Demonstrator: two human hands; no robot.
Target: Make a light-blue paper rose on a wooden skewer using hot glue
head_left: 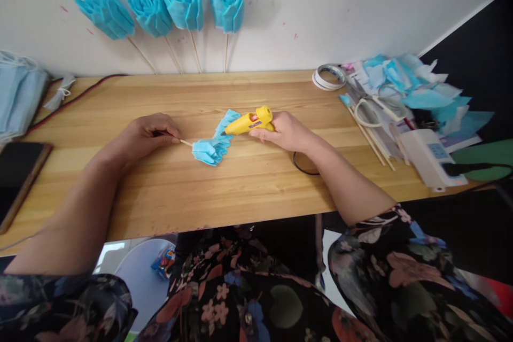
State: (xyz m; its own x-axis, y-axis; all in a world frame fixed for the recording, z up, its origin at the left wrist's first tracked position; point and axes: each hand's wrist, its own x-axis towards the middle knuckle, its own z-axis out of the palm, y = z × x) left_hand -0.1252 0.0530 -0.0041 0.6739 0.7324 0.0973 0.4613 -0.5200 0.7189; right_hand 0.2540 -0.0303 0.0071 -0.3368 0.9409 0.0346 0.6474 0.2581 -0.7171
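My left hand [150, 136] pinches a thin wooden stick [185, 142] that lies level just above the table. At its far end sits a partly rolled blue fabric flower [206, 150], with a loose pleated strip [227, 120] trailing up and to the right. Wrapped in my right hand [282, 131] is a yellow glue gun [250, 121], its nozzle pointing left at the strip. Whether the nozzle touches the fabric I cannot tell.
Several finished blue flowers [182, 2] on sticks lean on the wall. At right lie tape rolls [329, 77], scissors [368, 109], blue scraps [425, 85] and a power strip [430, 155]. Face masks [18, 93] and a phone [20, 179] are at left. A black cord [306, 171] runs under my right arm.
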